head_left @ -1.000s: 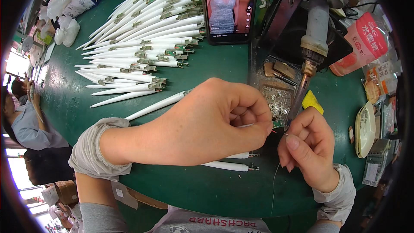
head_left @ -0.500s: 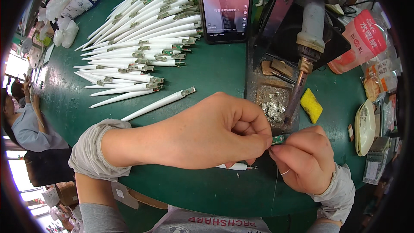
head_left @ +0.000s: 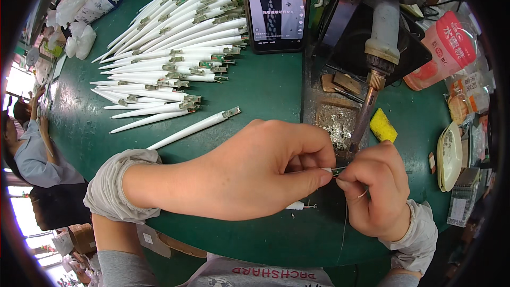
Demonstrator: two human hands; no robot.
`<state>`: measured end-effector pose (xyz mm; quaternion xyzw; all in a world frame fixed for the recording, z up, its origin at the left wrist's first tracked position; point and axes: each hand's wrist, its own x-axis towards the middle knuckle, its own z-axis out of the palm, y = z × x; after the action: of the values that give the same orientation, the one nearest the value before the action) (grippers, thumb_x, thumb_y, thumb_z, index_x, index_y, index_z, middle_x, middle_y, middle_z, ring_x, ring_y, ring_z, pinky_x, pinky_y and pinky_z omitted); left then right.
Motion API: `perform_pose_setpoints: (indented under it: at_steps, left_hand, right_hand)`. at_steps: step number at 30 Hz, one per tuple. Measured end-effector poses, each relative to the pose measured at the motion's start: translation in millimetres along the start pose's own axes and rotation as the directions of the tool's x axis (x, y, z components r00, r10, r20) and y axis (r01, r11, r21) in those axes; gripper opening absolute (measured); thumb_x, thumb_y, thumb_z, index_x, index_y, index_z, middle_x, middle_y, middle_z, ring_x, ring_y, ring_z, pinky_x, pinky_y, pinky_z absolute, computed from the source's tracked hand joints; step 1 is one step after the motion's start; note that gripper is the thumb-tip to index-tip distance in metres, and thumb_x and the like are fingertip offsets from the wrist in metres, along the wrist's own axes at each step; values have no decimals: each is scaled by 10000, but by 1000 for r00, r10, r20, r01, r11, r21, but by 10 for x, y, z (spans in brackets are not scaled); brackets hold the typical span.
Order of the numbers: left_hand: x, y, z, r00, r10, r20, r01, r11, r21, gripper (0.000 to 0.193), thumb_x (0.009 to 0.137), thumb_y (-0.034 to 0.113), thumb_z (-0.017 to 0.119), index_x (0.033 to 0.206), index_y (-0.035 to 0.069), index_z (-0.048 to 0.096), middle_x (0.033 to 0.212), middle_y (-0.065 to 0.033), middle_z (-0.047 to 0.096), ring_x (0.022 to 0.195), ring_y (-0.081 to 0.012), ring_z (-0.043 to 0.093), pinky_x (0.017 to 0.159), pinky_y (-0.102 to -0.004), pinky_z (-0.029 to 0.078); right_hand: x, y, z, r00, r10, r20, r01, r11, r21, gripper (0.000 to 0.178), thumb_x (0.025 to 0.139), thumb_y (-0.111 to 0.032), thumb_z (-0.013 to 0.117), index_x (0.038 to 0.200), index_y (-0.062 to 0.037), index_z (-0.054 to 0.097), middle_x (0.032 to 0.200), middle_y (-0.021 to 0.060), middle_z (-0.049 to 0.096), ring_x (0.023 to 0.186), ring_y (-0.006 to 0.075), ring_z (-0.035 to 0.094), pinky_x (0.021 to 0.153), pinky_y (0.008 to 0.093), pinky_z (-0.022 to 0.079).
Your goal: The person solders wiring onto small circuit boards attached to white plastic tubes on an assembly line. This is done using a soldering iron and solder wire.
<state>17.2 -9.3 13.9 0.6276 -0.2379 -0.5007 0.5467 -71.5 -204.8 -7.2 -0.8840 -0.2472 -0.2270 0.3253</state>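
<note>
- Slim white plastic stick with a metal-fitted end (head_left: pixel 328 169): at the meeting fingertips, just right of centre.
- Left hand (head_left: pixel 255 172): narrow pinch around the stick.
- Right hand (head_left: pixel 376 188): narrow pinch on a thin grey wire (head_left: pixel 344 228) hanging toward six o'clock.
- Grey-handled soldering iron (head_left: pixel 377 77): tip near, one o'clock.
- Rows of similar white sticks (head_left: pixel 175 40): ten o'clock.

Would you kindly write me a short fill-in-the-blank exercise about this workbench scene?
1. A thin wire runs down along the ____ hand.
2. The sponge beside the soldering iron is ____.
3. The white sticks lie on a ____ table.
Missing words: right; yellow; green.
</note>
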Motion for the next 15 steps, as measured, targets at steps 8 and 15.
perform_pose_setpoints:
  at_steps: [8, 15]
  left_hand:
    - [-29, 24, 40, 1000, -26, -17, 27, 993, 116, 133, 900, 46, 609, 997, -38, 579, 886, -9, 602, 810, -33, 538, 648, -173, 442]
    - [2, -39, 24, 994, 31, -103, -25, 998, 59, 112, 897, 39, 611, 975, -37, 588, 859, -16, 620, 774, -25, 543, 636, -175, 443]
  right_hand:
    - [22, -36, -34, 997, 71, 34, -74, 993, 88, 258, 644, 21, 735, 863, -17, 603, 766, 89, 563, 621, 233, 541, 534, 311, 440]
    - [100, -8, -324, 686, 507, 522, -727, 506, 464, 178, 816, 34, 658, 940, -14, 540, 836, 43, 642, 751, 85, 640, 624, 216, 506]
